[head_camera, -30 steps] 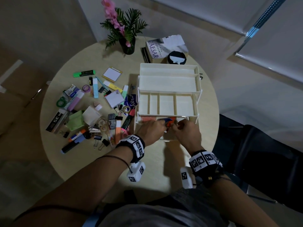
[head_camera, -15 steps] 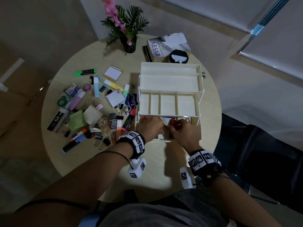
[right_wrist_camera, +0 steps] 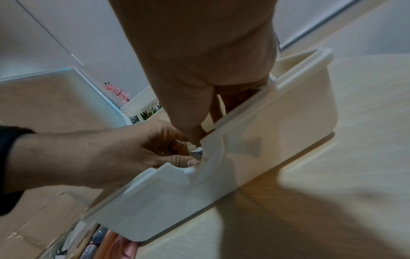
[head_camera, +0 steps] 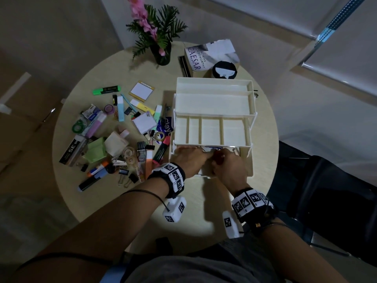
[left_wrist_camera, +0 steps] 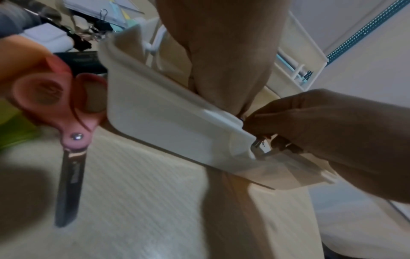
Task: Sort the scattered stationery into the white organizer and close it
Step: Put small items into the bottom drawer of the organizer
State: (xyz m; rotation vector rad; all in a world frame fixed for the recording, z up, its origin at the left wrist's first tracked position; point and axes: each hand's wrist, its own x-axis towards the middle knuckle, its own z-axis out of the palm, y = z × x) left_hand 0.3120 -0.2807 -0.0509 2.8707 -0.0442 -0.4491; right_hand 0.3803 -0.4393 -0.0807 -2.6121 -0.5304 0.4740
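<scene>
Hands first: both are down in the lowest front tray of the white organizer [head_camera: 212,103], at the near edge of the round worktop [head_camera: 114,201]. Left hand [head_camera: 188,160] has its fingers curled into the tray beside the front notch; right hand [head_camera: 228,166] likewise, fingertips bunched against the left hand's. Between them something small with a metal part shows at the notch in the left wrist view, pinched at the right fingertips [left_wrist_camera: 261,122]; which hand truly has hold of it, and what it is, cannot be told. Left grip: curled, contents hidden by the tray wall. Right grip: curled, closed to a pinch

Organizer stands open, tiers stepped back: divided middle tray, then two plain upper trays, all showing bare white floors. Printed paper and something red lie in the bottom tray under the hands

Left of the organizer, loose stationery is scattered over the worktop: pink-handled scissors [left_wrist_camera: 66,133] lying flat just beside the box's corner, black binder clips [head_camera: 130,177], tape rolls [head_camera: 127,153], an orange highlighter [head_camera: 148,164], a green paper pad [head_camera: 94,150], a purple highlighter [head_camera: 95,126], a white notepad [head_camera: 144,122]. Farther out, a green highlighter [head_camera: 106,90] and a sticky-note pad [head_camera: 141,91]

At the far rim: a book [head_camera: 210,56], a black round case [head_camera: 224,69], a potted plant with pink flowers [head_camera: 157,37]
</scene>
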